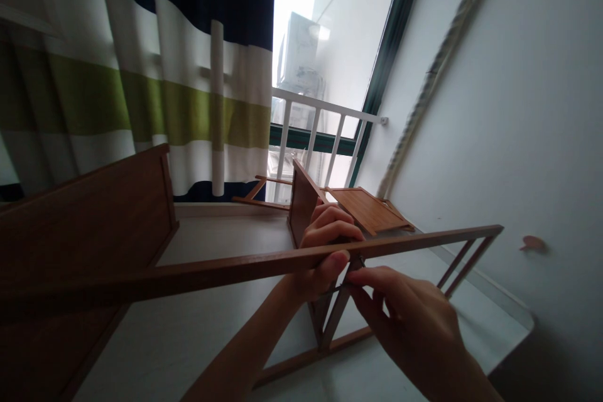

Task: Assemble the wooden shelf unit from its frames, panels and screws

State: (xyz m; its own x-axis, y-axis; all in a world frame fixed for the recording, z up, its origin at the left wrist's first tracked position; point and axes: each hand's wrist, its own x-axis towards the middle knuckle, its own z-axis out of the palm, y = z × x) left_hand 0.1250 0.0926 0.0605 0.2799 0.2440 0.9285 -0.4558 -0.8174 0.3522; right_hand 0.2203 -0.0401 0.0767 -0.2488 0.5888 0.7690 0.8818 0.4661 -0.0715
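Head cam: your left hand (pixel 330 229) has its grip wrapped around the long rail of the wooden frame (pixel 264 264), mid-rail. Your right hand (pixel 412 311), just below that rail, has its fingertips pinched on a thin dark rod (pixel 335 287), kinda tiny to identify. Beyond the frame: a flat panel (pixel 372 207).

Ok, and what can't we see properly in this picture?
All in the head view:
- What the thin dark thing at the right hand is: too small and dark.
- Part of the left hand: hidden by the wooden bar.
- The far end of the left wooden panel: cut off by the picture's left edge.
- Whatever is behind the curtain: its cloth hides it.
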